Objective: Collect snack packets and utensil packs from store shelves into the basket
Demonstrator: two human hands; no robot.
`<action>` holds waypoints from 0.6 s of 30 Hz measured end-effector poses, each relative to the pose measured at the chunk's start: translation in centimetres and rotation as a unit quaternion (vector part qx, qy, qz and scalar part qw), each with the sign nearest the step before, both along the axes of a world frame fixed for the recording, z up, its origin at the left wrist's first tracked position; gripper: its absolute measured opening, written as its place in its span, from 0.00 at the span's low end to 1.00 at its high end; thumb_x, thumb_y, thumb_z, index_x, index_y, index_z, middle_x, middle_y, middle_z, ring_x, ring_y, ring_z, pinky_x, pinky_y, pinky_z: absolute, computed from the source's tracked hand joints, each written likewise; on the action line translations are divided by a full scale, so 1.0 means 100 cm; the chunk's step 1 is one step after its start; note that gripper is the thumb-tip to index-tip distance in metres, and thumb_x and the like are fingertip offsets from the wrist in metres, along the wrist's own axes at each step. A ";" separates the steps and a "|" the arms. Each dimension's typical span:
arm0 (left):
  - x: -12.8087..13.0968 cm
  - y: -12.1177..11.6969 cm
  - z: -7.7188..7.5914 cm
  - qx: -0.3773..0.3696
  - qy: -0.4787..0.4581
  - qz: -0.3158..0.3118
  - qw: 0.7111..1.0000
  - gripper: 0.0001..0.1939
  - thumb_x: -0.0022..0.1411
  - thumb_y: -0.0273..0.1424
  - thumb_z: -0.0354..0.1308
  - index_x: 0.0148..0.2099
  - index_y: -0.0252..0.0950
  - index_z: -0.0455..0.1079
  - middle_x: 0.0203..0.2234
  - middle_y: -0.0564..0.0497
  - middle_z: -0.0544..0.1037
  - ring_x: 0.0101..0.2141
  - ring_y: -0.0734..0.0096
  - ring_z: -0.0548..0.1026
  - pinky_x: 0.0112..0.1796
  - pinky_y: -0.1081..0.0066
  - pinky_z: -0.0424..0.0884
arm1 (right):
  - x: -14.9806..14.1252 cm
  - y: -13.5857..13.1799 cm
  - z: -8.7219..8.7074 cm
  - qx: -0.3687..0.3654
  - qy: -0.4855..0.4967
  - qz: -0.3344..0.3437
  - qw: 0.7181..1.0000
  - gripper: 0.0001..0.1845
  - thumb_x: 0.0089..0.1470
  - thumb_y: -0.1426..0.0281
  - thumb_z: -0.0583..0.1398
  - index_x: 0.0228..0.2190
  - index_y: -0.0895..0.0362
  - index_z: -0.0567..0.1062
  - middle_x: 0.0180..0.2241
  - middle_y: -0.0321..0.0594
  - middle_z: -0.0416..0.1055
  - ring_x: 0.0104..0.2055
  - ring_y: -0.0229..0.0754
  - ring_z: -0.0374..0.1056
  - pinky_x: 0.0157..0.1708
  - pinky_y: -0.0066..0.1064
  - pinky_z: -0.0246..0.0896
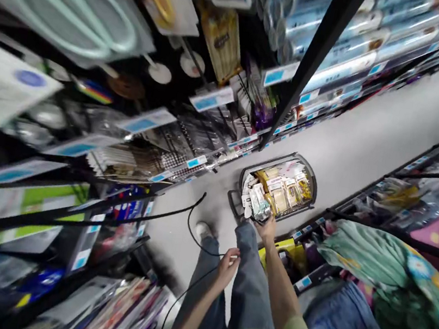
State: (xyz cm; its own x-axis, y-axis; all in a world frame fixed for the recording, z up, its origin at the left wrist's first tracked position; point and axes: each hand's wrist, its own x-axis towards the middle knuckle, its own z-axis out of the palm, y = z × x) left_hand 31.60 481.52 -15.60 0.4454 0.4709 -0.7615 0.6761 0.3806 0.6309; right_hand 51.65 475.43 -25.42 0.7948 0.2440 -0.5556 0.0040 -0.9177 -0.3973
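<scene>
A grey-black shopping basket (315, 181) stands on the floor ahead of my feet, filled with packaged goods, several in yellow and white wrappers. My right hand (266, 230) is at the basket's near side, its fingers closed on the lower end of a clear packet with pale mint contents (258, 203). The packet lies over the other goods; what is inside it is too small to name. Beside my knee, my left hand (228, 265) is curled closed where a thin black cord (193, 232) runs into it. The cord comes out again below that hand.
Shelves with hanging packs, including large mint scissors-like shapes (74, 5), and blue price tags (212, 99) line the left. Rolled clear-blue packs (345, 37) fill the upper rack. Folded cloth (371, 253) lies on the low right shelf. Grey floor (373, 127) runs between.
</scene>
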 end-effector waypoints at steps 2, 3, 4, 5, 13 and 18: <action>0.035 0.001 -0.049 0.026 0.014 -0.019 0.999 0.15 0.55 0.31 0.61 0.46 0.39 0.71 0.46 0.41 0.80 0.39 0.60 0.81 0.43 0.60 0.76 | 0.011 0.007 -0.042 -0.033 0.003 0.020 0.999 0.45 0.43 0.63 0.71 0.59 0.65 0.65 0.59 0.61 0.67 0.62 0.60 0.62 0.59 0.43 0.60; 0.050 0.005 -0.071 0.037 0.017 -0.031 0.999 0.16 0.54 0.29 0.61 0.47 0.38 0.71 0.47 0.41 0.80 0.38 0.61 0.80 0.44 0.60 0.76 | 0.014 0.011 -0.061 -0.047 0.004 0.028 0.999 0.47 0.43 0.63 0.71 0.60 0.66 0.64 0.60 0.63 0.66 0.63 0.61 0.61 0.59 0.45 0.60; 0.064 0.010 -0.092 0.045 0.020 -0.045 0.998 0.17 0.55 0.27 0.61 0.49 0.37 0.71 0.47 0.41 0.79 0.38 0.62 0.80 0.45 0.59 0.76 | 0.016 0.015 -0.077 -0.060 0.004 0.036 0.998 0.48 0.43 0.62 0.71 0.61 0.66 0.62 0.61 0.64 0.64 0.64 0.63 0.60 0.59 0.46 0.59; 0.075 0.016 -0.111 0.053 0.021 -0.060 0.997 0.18 0.55 0.25 0.60 0.50 0.36 0.71 0.48 0.41 0.79 0.38 0.63 0.80 0.46 0.59 0.76 | 0.017 0.019 -0.092 -0.074 0.003 0.042 0.996 0.49 0.43 0.62 0.71 0.62 0.66 0.62 0.62 0.65 0.63 0.65 0.64 0.60 0.59 0.48 0.59; 0.107 0.070 -0.170 0.062 0.014 -0.136 0.989 0.17 0.62 0.24 0.57 0.53 0.37 0.72 0.48 0.43 0.80 0.40 0.65 0.79 0.48 0.63 0.75 | 0.025 0.017 -0.119 -0.151 -0.012 0.100 0.983 0.29 0.58 0.65 0.59 0.59 0.62 0.63 0.54 0.58 0.70 0.56 0.56 0.69 0.55 0.43 0.62; 0.100 0.082 -0.160 0.062 0.030 -0.125 0.990 0.12 0.62 0.25 0.57 0.48 0.37 0.74 0.41 0.45 0.83 0.40 0.62 0.81 0.46 0.62 0.75 | 0.043 0.008 -0.101 -0.139 -0.014 0.173 0.975 0.24 0.61 0.68 0.58 0.58 0.58 0.65 0.53 0.53 0.73 0.50 0.50 0.73 0.46 0.34 0.64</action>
